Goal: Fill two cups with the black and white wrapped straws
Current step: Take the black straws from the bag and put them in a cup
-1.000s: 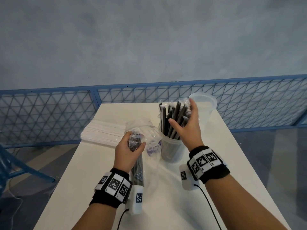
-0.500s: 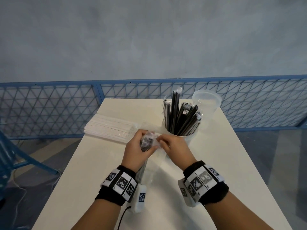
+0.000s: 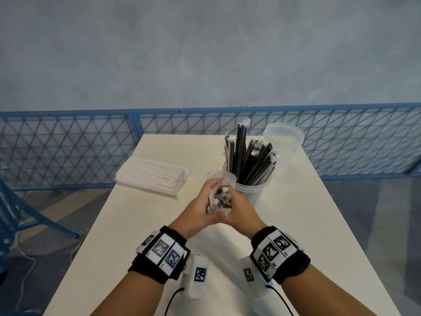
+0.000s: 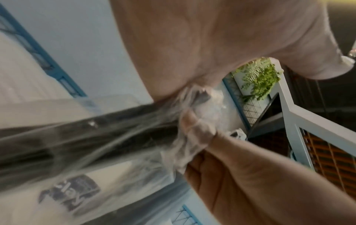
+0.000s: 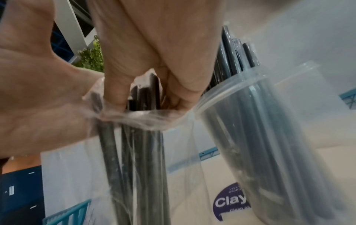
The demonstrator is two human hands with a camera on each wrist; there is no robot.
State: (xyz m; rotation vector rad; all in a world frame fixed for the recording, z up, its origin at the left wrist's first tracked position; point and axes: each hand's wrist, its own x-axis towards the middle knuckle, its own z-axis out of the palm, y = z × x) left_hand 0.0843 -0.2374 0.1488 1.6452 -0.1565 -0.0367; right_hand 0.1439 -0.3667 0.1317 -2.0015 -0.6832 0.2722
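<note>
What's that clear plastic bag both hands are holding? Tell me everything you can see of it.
The clear plastic bag is thin, crinkled film with a purple printed logo low on one side. It holds a few long black wrapped straws, whose tips poke out of its open mouth. The left hand grips the bunched neck, while the right hand has fingers reaching in among the straw tips. The bag hangs down over the white table, just in front of the straw-filled cup; whether it touches either is unclear.

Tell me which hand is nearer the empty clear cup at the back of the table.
Right. The right hand is at the mouth of the straw bag, in front of the empty cup and left of it; the left hand grips the same bag, farther to the left.
</note>
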